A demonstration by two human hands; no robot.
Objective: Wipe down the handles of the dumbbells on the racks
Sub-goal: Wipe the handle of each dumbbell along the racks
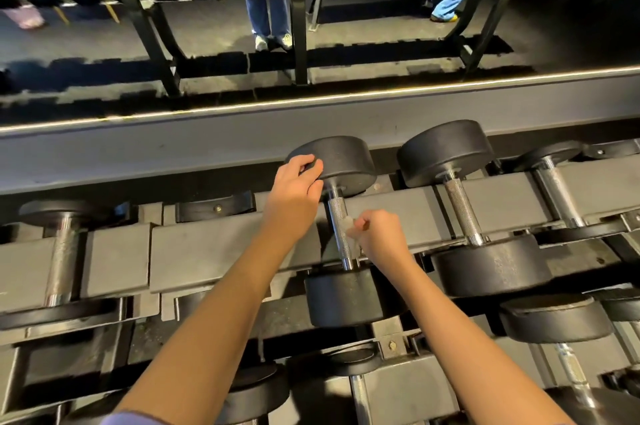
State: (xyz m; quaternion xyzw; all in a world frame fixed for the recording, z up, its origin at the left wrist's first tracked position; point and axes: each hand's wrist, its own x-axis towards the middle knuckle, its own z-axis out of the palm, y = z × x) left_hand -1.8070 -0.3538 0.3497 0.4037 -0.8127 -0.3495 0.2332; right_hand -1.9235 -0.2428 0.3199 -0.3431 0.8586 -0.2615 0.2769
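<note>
Wiping a knurled dumbbell handle point(338, 216) on the upper rack tier point(207, 244), the right grip point(381, 237) pinches a small white wipe point(350, 232) against it while the left grip point(294, 192) clasps the far head point(346, 161); rotating the handle would likely reach its underside.

Gym: racks point(214, 244) of dumbbells point(464, 206)

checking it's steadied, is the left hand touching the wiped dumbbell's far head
Touching. Head view: left hand grips the far head at its rim, no gap; right hand pinches a wipe on the handle.
</note>
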